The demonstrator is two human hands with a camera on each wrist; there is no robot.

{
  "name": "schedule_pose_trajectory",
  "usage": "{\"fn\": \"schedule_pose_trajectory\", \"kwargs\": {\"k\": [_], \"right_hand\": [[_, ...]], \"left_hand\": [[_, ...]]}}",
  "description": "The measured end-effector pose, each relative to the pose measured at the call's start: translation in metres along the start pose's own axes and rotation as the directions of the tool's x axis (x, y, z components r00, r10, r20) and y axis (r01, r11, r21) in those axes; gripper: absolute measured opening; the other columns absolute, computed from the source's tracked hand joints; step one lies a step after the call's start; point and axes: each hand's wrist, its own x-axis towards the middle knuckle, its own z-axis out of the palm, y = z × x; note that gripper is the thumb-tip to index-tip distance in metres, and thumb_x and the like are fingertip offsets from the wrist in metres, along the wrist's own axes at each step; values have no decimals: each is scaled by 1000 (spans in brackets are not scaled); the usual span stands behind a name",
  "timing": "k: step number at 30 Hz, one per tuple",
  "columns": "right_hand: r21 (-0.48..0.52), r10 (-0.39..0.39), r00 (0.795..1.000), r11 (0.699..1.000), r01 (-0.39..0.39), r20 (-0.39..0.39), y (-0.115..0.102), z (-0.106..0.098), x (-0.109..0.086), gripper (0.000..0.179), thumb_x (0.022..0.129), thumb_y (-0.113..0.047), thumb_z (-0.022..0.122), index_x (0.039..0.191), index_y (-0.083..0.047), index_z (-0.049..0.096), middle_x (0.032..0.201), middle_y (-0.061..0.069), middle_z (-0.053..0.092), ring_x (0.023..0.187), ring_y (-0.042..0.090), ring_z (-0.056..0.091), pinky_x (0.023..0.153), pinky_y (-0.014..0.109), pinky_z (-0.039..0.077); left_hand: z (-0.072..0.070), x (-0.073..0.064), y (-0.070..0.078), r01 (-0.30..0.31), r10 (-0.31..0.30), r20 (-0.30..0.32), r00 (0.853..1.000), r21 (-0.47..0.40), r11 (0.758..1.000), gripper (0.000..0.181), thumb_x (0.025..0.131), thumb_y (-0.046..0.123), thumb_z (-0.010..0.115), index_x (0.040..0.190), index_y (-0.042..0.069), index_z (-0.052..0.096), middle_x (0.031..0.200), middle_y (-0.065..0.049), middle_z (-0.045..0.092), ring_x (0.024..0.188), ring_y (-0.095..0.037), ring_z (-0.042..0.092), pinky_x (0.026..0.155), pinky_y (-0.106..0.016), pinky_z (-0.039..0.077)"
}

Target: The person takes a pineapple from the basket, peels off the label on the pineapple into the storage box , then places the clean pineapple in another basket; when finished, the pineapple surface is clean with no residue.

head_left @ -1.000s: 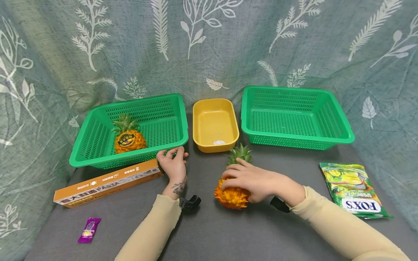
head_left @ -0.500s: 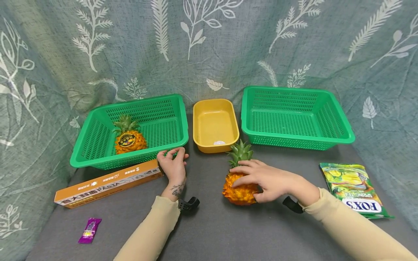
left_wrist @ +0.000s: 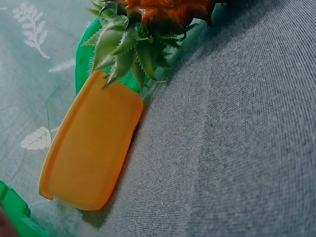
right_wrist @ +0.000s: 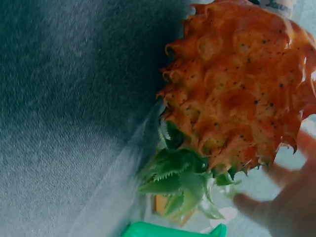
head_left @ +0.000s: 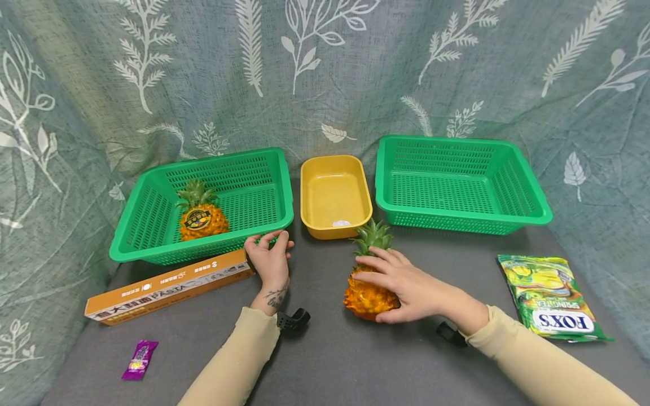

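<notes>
My right hand (head_left: 413, 285) holds an orange pineapple (head_left: 367, 293) with green leaves on the grey table, below the yellow tub. Its fingers lie spread across the top and right side, the thumb low on the right. From the right wrist view, the pineapple's spiky skin (right_wrist: 242, 84) fills the upper right, with fingers (right_wrist: 281, 173) behind it. My left hand (head_left: 269, 262) rests at the front right corner of the left green basket (head_left: 172, 251), fingers loosely bent and holding nothing. A second pineapple (head_left: 203, 223) with a dark round label lies in that basket.
Between the baskets stands a yellow tub (head_left: 335, 194) with a small whitish spot inside. Another green basket (head_left: 462, 217) is at the back right. A long pasta box (head_left: 167, 287), a purple packet (head_left: 139, 359) and a green FOX'S bag (head_left: 553, 296) lie around. A curtain (head_left: 325, 73) hangs behind.
The pineapple under my right hand has moved slightly right and turned more upright, leaves toward the tub. My right fingers have shifted over it. The left hand has stayed put.
</notes>
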Motion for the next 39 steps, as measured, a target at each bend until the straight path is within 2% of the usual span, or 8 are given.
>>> {"fn": "schedule_pose_trajectory", "kwargs": {"k": [5, 8, 12, 16, 21, 25, 33, 39], "right_hand": [[82, 190, 978, 980, -183, -89, -3, -1, -2, 84, 68, -41, 74, 137, -9, 38, 144, 19, 30, 133, 43, 26, 100, 64, 27], [155, 323, 940, 940, -305, -106, -4, -1, -4, 88, 67, -39, 77, 137, -7, 35, 144, 21, 27, 129, 42, 30, 96, 63, 33], [235, 474, 874, 866, -442, -104, -4, 1, -8, 88, 67, -37, 80, 136, -7, 34, 137, 21, 28, 122, 40, 35, 90, 60, 40], [267, 549, 832, 816, -513, -79, -5, 5, -11, 93, 65, -41, 82, 137, -8, 33, 136, 22, 26, 118, 42, 39, 87, 57, 43], [327, 543, 840, 794, -513, 0, -4, 14, -11, 106, 59, -49, 83, 142, -11, 27, 145, 25, 12, 118, 50, 40, 86, 59, 43], [405, 525, 851, 772, -490, 28, -5, 20, -10, 113, 56, -43, 87, 143, -11, 23, 147, 25, 5, 121, 51, 38, 89, 59, 42], [479, 530, 848, 738, -475, 25, -9, 24, -6, 114, 55, -32, 88, 145, -9, 21, 148, 25, 4, 128, 50, 27, 94, 61, 37], [515, 526, 850, 721, -463, 27, -8, 23, -5, 108, 55, -26, 86, 143, -9, 26, 143, 23, 13, 123, 44, 33, 94, 56, 37]], "left_hand": [[0, 0, 0, -5, 5, 5, 1000, -12, 1000, 38, 84, -1, 60, 103, 10, 29, 80, -1, 59, 47, -6, 57, 38, -19, 39], [-1, -1, 0, -3, 3, 11, 1000, -5, 1000, 38, 84, 0, 60, 104, 9, 29, 80, 1, 59, 48, -5, 57, 39, -19, 39], [-2, -2, 0, -3, 3, 21, 1000, 3, 1000, 38, 85, 1, 60, 105, 9, 29, 82, 0, 60, 48, -4, 57, 39, -18, 39], [-2, -2, 0, -9, 9, 33, 999, 1, 1000, 38, 85, 0, 59, 105, 9, 28, 84, -3, 61, 48, -4, 57, 38, -18, 39], [-3, -1, 0, -11, 11, 35, 999, -3, 1000, 39, 84, 0, 60, 105, 9, 28, 86, -4, 61, 48, -4, 58, 39, -18, 39], [-3, -1, 0, -8, 8, 39, 999, -3, 1000, 39, 84, -1, 60, 106, 9, 29, 87, -6, 60, 49, -5, 58, 39, -19, 40], [-3, -1, -1, -19, 19, 44, 999, -3, 1000, 39, 84, -2, 58, 106, 9, 28, 87, -4, 60, 49, -5, 58, 39, -19, 40], [-4, -1, -2, -18, 17, 42, 999, 7, 1000, 39, 84, 0, 60, 105, 10, 29, 87, -4, 60, 49, -4, 58, 39, -18, 40]]}}
